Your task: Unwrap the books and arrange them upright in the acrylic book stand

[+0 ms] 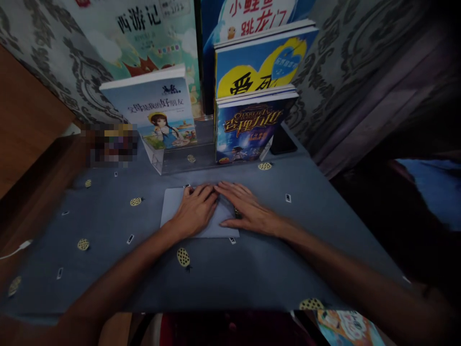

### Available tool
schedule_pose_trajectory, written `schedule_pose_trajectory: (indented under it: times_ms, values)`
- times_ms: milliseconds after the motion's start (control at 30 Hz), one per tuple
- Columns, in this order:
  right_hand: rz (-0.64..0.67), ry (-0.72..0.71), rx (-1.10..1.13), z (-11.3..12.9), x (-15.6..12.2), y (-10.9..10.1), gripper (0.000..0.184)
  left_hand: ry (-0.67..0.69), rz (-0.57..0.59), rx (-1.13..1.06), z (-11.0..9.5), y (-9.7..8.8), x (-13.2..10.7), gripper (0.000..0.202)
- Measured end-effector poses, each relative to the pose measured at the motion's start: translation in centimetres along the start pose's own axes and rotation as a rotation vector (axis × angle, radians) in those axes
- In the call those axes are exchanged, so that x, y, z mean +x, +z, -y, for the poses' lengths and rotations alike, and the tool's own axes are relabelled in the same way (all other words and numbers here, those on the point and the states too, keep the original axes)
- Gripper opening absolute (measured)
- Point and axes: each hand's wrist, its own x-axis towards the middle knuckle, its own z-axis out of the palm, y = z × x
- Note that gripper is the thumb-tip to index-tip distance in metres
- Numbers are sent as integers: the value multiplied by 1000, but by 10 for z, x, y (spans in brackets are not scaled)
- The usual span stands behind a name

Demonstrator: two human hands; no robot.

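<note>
A pale grey-white sheet of paper (171,204) lies flat on the dark patterned tablecloth (151,269). It looks folded, though my hands cover much of it. My left hand (196,210) rests palm down on the paper, fingers lightly bent and the thumb near the far edge. Across the right part of the sheet lies my right hand (248,209), its fingers stretched towards the far edge and its thumb held apart on the paper. The fingertips of both hands meet near the middle of that edge. Neither hand grips anything that I can see.
Beyond the paper, a clear stand (156,161) holds a pale-blue book (154,113) and a dark-blue book (248,127). More books (262,62) rise behind. A black phone (284,142) lies at the right. A white cable (16,250) is at the left edge.
</note>
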Motion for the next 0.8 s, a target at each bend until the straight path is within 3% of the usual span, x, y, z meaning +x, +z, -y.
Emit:
schedule_pose_trajectory:
  times_ms: [233,567,800]
  values:
    - [-9,2,-43,-4,1,6,80,40,-74,-97,15,0,-13,36]
    - [12,27,-80,-4,3,5,60,-43,-121,-141,41,-12,-84,39]
    - [16,30,-88,-2,3,5,54,-107,-73,-64,44,-10,-81,39]
